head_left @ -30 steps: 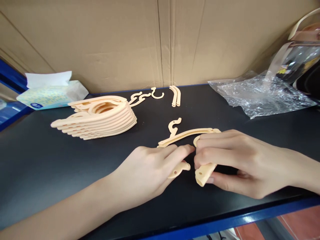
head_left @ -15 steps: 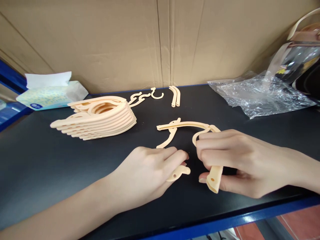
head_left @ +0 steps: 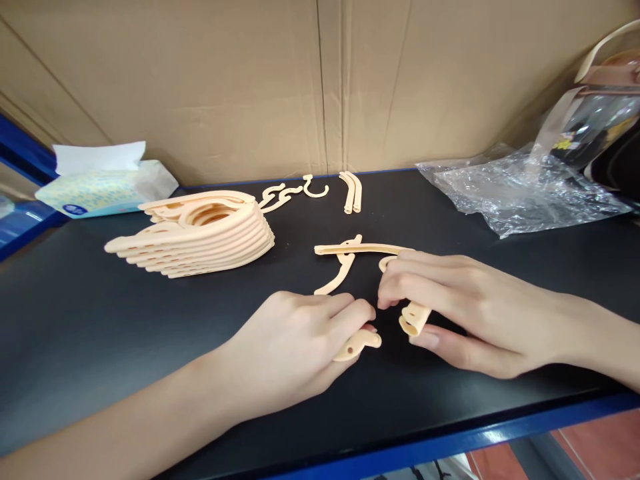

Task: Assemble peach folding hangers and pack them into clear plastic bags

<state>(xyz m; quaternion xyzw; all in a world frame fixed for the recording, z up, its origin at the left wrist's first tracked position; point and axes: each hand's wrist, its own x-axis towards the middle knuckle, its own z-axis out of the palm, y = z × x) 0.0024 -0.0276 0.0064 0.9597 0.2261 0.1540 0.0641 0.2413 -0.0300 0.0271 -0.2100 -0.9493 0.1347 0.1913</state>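
My left hand is closed around a cream plastic hanger piece, whose rounded, holed end pokes out past the fingers. Fingers and thumb of my right hand grip a hollow hanger arm, its open end tilted toward me. Just beyond the hands, a long slim hanger arm lies across a curved piece on the table. Part of a hook shows beside my right fingertips; the rest is hidden by that hand.
A stack of cream folding hangers stands at left, before a tissue pack. Small hooks and two hanger arms lie at the back. Crumpled clear plastic and a transparent bag are at right. Cardboard rises behind.
My right hand has turned the hollow arm, whose open end has moved up and slightly left, with the thumb now under it. My left hand has stayed nearly still.
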